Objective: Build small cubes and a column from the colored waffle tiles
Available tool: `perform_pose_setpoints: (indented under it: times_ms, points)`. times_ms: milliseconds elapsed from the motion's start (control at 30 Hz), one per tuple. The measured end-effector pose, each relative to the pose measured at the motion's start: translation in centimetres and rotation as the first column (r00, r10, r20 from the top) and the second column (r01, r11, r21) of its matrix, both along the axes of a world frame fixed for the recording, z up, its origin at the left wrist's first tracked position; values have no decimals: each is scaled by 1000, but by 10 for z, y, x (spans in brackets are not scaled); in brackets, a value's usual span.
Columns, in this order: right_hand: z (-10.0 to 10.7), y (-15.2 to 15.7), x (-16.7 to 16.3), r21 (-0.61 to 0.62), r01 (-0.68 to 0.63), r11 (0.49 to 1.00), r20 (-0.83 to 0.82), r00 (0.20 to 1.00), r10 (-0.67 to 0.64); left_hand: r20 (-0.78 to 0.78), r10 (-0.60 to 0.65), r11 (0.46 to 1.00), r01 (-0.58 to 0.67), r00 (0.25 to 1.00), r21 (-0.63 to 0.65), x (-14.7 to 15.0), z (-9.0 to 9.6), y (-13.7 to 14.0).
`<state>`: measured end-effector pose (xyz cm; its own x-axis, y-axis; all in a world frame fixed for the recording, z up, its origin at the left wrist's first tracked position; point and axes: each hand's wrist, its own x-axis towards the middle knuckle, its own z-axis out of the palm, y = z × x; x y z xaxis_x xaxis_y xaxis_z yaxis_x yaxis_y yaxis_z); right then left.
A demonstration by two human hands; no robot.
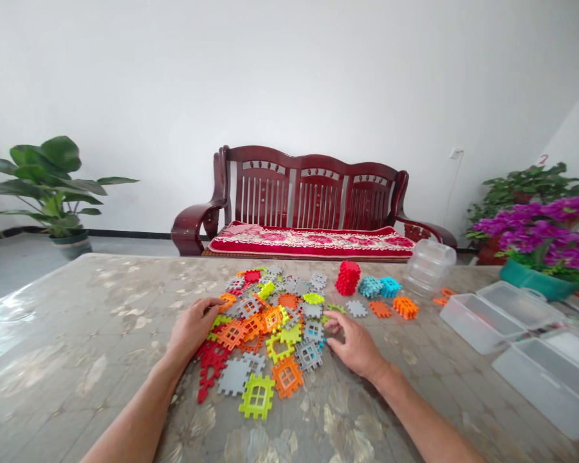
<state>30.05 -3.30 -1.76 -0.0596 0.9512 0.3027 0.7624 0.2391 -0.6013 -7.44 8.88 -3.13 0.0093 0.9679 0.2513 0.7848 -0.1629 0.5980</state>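
A loose heap of interlocking plastic building tiles in grey, orange, lime green and red lies between my hands. My left hand [195, 326] rests at the heap's left edge, its fingertips by an orange tile [228, 301]; it seems to grip nothing. My right hand [356, 344] is at the right edge, fingers apart and slightly curled, close to grey window tiles [313, 330]. Nearest me lie a lime window tile [257, 396], an orange window tile [287, 377], a plain grey tile [233, 377] and red pieces [213, 361].
Behind my right hand stand a red stack [348, 278], blue stacks [390, 287] and an orange stack [406, 307], with a single grey tile [356, 308] and an orange tile [380, 309]. Farther right are a clear container [430, 269], translucent boxes [482, 321] and a flowerpot [535, 280].
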Motion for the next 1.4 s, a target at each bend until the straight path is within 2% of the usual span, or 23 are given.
perform_pose_setpoints:
  times_ms: [133, 367, 733, 933, 1067, 1300, 1400]
  points:
    - [8, -4, -4, -19, 7, 1000, 100, 995, -5, -9, -2, 1000, 2, 1000, 2, 0, 0, 1]
    - [6, -4, -16, -29, -114, 993, 88, 989, 116, -13, -4, 1000, 4, 1000, -5, 0, 1, 0]
    - [2, 0, -17, 2, -53, 999, 133, 990, 52, -18, -12, 1000, 12, 1000, -7, 0, -1, 1]
    - [-3, 2, -6, 84, 8, 996, 223, 974, -26, -20, -14, 1000, 14, 1000, 11, 0, 0, 1]
    - [0, 0, -5, 130, 57, 990, 223, 971, -85, -17, -12, 1000, 12, 1000, 9, -1, -1, 1]
    - [9, -6, -9, 39, 17, 999, 308, 951, -28, -24, -8, 1000, 7, 1000, -21, -2, -4, 3]
    - [7, -4, -5, 31, 15, 999, 275, 961, -23, -21, -7, 1000, 7, 1000, -16, -2, -5, 4]
